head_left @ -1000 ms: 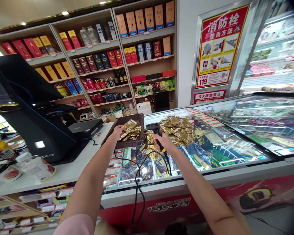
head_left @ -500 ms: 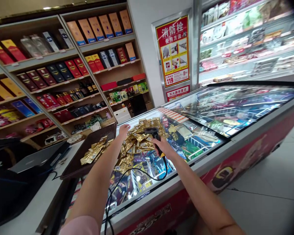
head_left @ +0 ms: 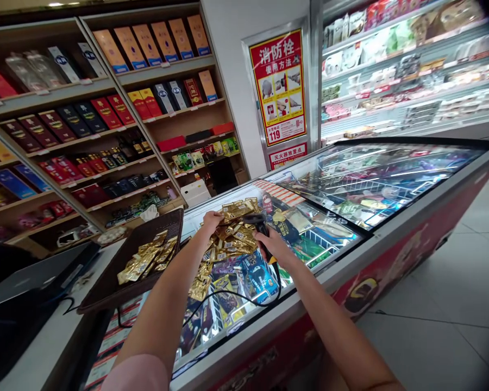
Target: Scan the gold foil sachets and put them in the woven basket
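My right hand point(head_left: 274, 245) is wrapped round the grip of a black barcode scanner point(head_left: 256, 219), its head over a pile of gold foil packets point(head_left: 238, 236) on the glass freezer lid point(head_left: 195, 220). My left hand point(head_left: 212, 221) is at the pile's left edge, fingers bent together on a gold packet there; the fingertips are partly hidden. A black cable point(head_left: 244, 297) runs from the scanner's handle across the glass. Left of the pile, a dark brown basket point(head_left: 106, 274) holds more gold packets point(head_left: 146, 259).
Frozen goods in wire baskets point(head_left: 321, 241) show through the glass. A laptop point(head_left: 36, 277) stands on the counter point(head_left: 61, 326) at the left. Shelves of boxed bottles point(head_left: 150, 43) line the back wall, beside a red fire hydrant sign point(head_left: 277, 87). A lit display case point(head_left: 407, 70) stands at the right.
My left hand has come down onto the edge of the gold packets, its fingers closing. The scanner stays in my right hand over the pile. The view has shifted slightly to the right.
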Demonstrator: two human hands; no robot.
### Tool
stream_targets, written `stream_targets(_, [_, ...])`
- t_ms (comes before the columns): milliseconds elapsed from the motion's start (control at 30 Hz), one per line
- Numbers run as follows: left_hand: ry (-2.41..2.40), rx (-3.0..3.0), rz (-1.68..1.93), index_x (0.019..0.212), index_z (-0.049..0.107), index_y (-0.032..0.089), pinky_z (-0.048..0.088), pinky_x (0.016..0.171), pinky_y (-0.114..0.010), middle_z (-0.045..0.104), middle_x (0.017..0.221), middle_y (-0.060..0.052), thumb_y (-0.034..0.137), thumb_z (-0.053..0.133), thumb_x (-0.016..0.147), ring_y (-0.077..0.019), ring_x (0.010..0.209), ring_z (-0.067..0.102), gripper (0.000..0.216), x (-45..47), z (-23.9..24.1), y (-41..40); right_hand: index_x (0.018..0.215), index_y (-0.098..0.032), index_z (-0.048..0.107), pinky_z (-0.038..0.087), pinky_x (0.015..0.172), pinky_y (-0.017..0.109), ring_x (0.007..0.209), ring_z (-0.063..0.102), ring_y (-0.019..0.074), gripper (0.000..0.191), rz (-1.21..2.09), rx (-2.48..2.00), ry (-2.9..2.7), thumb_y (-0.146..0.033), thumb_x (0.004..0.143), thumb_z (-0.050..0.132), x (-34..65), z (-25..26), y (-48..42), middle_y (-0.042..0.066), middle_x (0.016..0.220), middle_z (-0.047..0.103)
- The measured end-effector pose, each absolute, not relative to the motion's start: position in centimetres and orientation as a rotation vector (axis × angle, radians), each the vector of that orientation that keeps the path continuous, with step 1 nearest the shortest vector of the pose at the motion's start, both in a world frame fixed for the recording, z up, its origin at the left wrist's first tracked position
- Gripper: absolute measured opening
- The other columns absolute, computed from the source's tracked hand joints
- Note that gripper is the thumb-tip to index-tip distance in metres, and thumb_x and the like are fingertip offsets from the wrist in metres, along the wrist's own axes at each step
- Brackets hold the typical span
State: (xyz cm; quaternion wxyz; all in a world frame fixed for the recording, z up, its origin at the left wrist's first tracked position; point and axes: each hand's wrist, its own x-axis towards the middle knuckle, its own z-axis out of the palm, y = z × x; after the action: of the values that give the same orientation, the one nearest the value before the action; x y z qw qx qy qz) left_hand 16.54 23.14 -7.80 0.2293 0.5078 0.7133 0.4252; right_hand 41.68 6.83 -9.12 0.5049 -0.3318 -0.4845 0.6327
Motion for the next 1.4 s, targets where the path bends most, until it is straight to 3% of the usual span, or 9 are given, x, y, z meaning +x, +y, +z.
stream_targets(100, [1.974,1.429,1.208,0.074,0.059,0.023,0.045,0.07,-0.033,0.067,0.083,-0.011,0.023,0.079,0.068,-0.0303,0.092,0.065,0.021,15.3,-7.4,21.7,0.082,-0.026,0.045,0.041,0.034,0.026,0.034,0.043,0.0103,0.029,1.544,-0.769,-1.216,-0.045,0.082,0.067,41.0,-8.8,6.6,-0.007,0.055,0.051])
stream_targets(233, [1.859,1.683,1.264,0.092,0.064,0.023,0.044,0.092,-0.033,0.062,0.12,-0.012,0.032,0.076,0.074,-0.0298,0.12,0.054,0.024,16.1,-6.8,20.5,0.083,-0.025,0.045,0.039,0.033,0.025,0.035,0.043,0.0096,0.031,1.547,-0.764,-1.187,-0.045,0.079,0.069,40.1,-8.7,6.5,-0.008,0.057,0.051])
stream_targets(467, [1.567,2.475,0.47,0.098,0.071,0.02,0.026,0.114,-0.043,0.062,0.125,-0.013,0.053,0.078,0.07,-0.0354,0.13,0.045,0.044,21.5,-7.5,20.8,0.086,-0.024,0.046,0.035,0.031,0.024,0.034,0.043,0.0098,0.031,1.489,-0.826,-1.046,-0.042,0.076,0.069,40.5,-9.4,6.5,-0.008,0.057,0.053])
stream_targets(600, [1.593,2.509,0.36,0.103,0.069,0.022,0.014,0.118,-0.046,0.057,0.134,-0.012,0.051,0.083,0.066,-0.0336,0.135,0.039,0.049,23.0,-9.0,20.7,0.085,-0.025,0.044,0.035,0.031,0.024,0.035,0.043,0.0105,0.032,1.466,-0.859,-1.028,-0.042,0.076,0.07,41.2,-9.4,6.6,-0.007,0.057,0.053])
stream_targets(833, [1.654,2.432,0.403,0.079,0.069,0.018,0.035,0.103,-0.039,0.062,0.124,-0.013,0.04,0.083,0.068,-0.0332,0.123,0.047,0.028,22.9,-9.4,20.0,0.085,-0.025,0.044,0.036,0.032,0.024,0.035,0.044,0.0103,0.03,1.456,-0.873,-1.016,-0.039,0.077,0.069,40.8,-8.9,6.2,-0.008,0.056,0.053])
stream_targets(1033, [1.71,2.333,0.44,0.109,0.065,0.02,0.036,0.103,-0.045,0.068,0.112,-0.011,0.041,0.065,0.086,-0.0312,0.115,0.056,0.032,22.0,-9.6,18.0,0.086,-0.024,0.046,0.036,0.03,0.023,0.034,0.043,0.0094,0.034,1.472,-0.834,-1.043,-0.043,0.074,0.072,39.2,-8.8,6.3,-0.008,0.056,0.053])
stream_targets(1133, [1.762,2.225,0.538,0.113,0.064,0.017,0.034,0.106,-0.05,0.066,0.119,-0.015,0.044,0.076,0.075,-0.0373,0.123,0.051,0.048,22.7,-10.2,17.5,0.085,-0.024,0.047,0.036,0.029,0.023,0.033,0.042,0.009,0.034,1.471,-0.815,-1.04,-0.043,0.074,0.072,38.4,-8.7,6.1,-0.009,0.056,0.053])
stream_targets(1233, [1.763,2.096,0.673,0.103,0.067,0.015,0.036,0.105,-0.05,0.068,0.113,-0.015,0.032,0.088,0.059,-0.04,0.123,0.052,0.051,23.4,-10.5,17.7,0.085,-0.024,0.047,0.036,0.029,0.023,0.033,0.042,0.0089,0.032,1.47,-0.81,-1.054,-0.041,0.074,0.072,38.3,-8.7,5.7,-0.009,0.055,0.052])
stream_targets(1400, [1.583,1.824,1.086,0.089,0.067,0.018,0.048,0.094,-0.042,0.07,0.1,-0.009,0.023,0.084,0.064,-0.0284,0.101,0.064,0.031,21.2,-9.3,18.3,0.083,-0.024,0.046,0.036,0.029,0.024,0.033,0.042,0.0093,0.031,1.46,-0.846,-1.037,-0.039,0.075,0.072,38.0,-8.6,5.5,-0.008,0.055,0.052])
